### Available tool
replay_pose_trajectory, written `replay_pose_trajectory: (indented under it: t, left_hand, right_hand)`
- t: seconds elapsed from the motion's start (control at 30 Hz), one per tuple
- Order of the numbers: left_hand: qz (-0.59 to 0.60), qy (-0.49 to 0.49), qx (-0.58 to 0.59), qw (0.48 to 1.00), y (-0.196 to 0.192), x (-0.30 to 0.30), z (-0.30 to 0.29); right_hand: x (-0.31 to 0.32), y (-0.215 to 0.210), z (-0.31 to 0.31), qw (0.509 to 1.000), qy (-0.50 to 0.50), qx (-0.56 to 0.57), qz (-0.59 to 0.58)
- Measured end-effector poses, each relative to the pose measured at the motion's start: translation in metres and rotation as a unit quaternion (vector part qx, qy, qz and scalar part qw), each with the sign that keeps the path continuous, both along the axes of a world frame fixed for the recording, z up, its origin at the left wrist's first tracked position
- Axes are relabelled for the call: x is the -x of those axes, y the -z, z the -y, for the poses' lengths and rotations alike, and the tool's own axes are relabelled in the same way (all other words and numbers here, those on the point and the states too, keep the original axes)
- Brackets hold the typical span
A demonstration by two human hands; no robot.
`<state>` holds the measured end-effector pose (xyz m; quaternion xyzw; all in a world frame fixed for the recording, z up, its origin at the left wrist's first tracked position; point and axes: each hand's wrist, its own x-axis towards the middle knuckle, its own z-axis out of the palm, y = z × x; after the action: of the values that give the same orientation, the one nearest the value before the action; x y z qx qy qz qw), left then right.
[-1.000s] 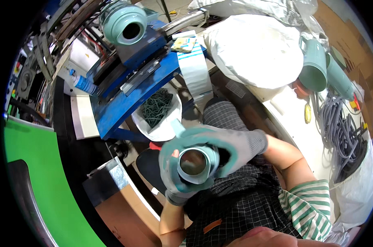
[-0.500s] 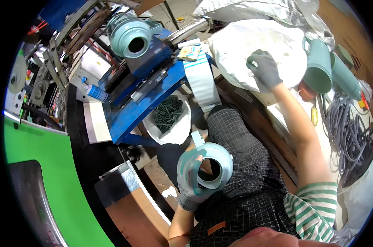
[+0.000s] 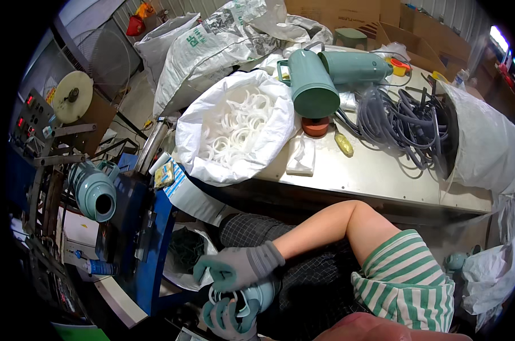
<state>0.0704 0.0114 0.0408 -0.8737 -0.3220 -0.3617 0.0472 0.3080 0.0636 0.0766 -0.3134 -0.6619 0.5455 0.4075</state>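
Two gloved hands (image 3: 237, 269), one held vessel (image 3: 263, 296)

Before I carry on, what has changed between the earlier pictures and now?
The right hand in its grey-green glove has come back from the white sack of pale plastic rings to the pale-teal round vessel at the lap, apparently bringing a thin white ring to its mouth. The view has swung right. Unchanged: the gloved left hand holds the vessel; another teal vessel stays at the blue metal bench.

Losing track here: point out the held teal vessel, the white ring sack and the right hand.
Teal vessel (image 3: 265, 294), head view: its side wall.
White sack (image 3: 190, 141), head view: its left folded rim.
Right hand (image 3: 238, 268), head view: its gloved back.
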Motion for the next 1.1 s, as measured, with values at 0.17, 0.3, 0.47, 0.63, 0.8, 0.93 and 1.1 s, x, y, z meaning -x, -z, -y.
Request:
replay_pose_trajectory:
  t: [0.17,0.3,0.47,0.63,0.8,0.93,1.1]
  left_hand:
    - [0.024,-0.064,0.024,0.997,0.007,0.012,0.003]
    - [0.017,-0.057,0.031,0.998,-0.004,0.008,0.004]
    - [0.002,-0.05,0.049,0.998,-0.011,0.009,0.007]
    - [-0.051,-0.019,0.015,0.998,-0.027,0.002,0.003]
    - [-0.082,-0.092,0.005,0.992,-0.047,-0.021,0.012]
    - [-0.099,-0.108,0.002,0.989,-0.022,0.004,0.014]
    - [-0.147,-0.109,0.039,0.982,-0.027,0.004,0.021]
  right_hand:
    - [0.022,0.01,0.015,0.916,0.034,-0.393,0.075]
    - [0.024,0.013,0.012,0.85,-0.104,-0.441,0.269]
    - [0.024,0.011,-0.009,0.785,-0.136,-0.547,0.258]
    - [0.021,0.035,-0.011,0.797,-0.1,-0.536,0.26]
    - [0.033,0.045,-0.007,0.84,-0.1,-0.452,0.282]
    - [0.063,0.063,-0.003,0.801,-0.054,-0.524,0.286]
    - [0.06,0.06,0.001,0.786,-0.063,-0.542,0.292]
